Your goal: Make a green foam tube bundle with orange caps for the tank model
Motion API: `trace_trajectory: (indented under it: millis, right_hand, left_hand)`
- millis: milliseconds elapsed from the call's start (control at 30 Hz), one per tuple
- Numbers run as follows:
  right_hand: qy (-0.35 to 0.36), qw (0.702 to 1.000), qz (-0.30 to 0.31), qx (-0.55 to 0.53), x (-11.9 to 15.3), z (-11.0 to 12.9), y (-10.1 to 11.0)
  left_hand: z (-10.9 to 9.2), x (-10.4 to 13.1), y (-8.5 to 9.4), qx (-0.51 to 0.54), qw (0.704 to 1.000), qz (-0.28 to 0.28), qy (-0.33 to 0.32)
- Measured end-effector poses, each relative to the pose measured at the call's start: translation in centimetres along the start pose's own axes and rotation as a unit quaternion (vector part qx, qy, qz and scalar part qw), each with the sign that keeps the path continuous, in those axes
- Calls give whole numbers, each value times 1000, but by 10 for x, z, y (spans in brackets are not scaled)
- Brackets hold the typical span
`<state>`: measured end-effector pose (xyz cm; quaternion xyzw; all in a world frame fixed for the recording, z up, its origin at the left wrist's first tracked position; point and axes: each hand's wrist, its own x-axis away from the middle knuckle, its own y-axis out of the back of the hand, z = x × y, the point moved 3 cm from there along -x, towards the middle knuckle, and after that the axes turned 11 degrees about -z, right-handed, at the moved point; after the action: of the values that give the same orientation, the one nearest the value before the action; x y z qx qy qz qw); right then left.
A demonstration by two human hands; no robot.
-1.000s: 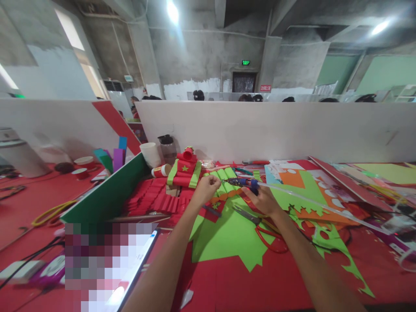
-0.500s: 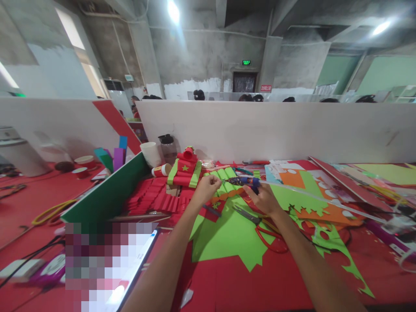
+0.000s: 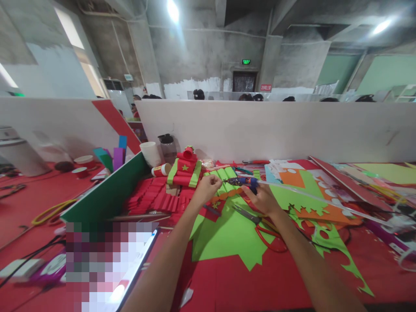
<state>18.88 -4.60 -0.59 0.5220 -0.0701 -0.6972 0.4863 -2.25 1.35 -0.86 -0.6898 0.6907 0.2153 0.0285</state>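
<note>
- A long white partition panel (image 3: pixel 276 130) backs the cluttered red table (image 3: pixel 260 286).
- A jagged bright-green paper sheet (image 3: pixel 224 242) spreads below, red-handled scissors (image 3: pixel 251 216) lying on it near the right wrist.
- A red-and-green paper model with a star (image 3: pixel 185 168) sits beyond the left hand (image 3: pixel 209 187).
- The right hand (image 3: pixel 262 200) wraps its fingers around a blue glue gun (image 3: pixel 248 182).
- Left thumb and forefinger press together beside its nozzle, contents indiscernible.

Ceiling lamp (image 3: pixel 173 12) flares overhead; my left arm (image 3: pixel 173 247) shadows the green paper (image 3: pixel 227 242); screen (image 3: pixel 138 255) glows, partly pixelated; frame edges stretched.
</note>
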Motion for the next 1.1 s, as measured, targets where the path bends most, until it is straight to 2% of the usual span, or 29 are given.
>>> trace_trajectory:
  millis: [700, 1100]
  right_hand:
    - [-6, 1000, -18, 8, -2, -2, 0]
    - [14, 1000, 4, -4, -2, 0, 0]
  left_hand:
    - [-2, 2, 1, 0, 1000, 7, 6]
    - [0, 0, 3, 2, 1000, -3, 6]
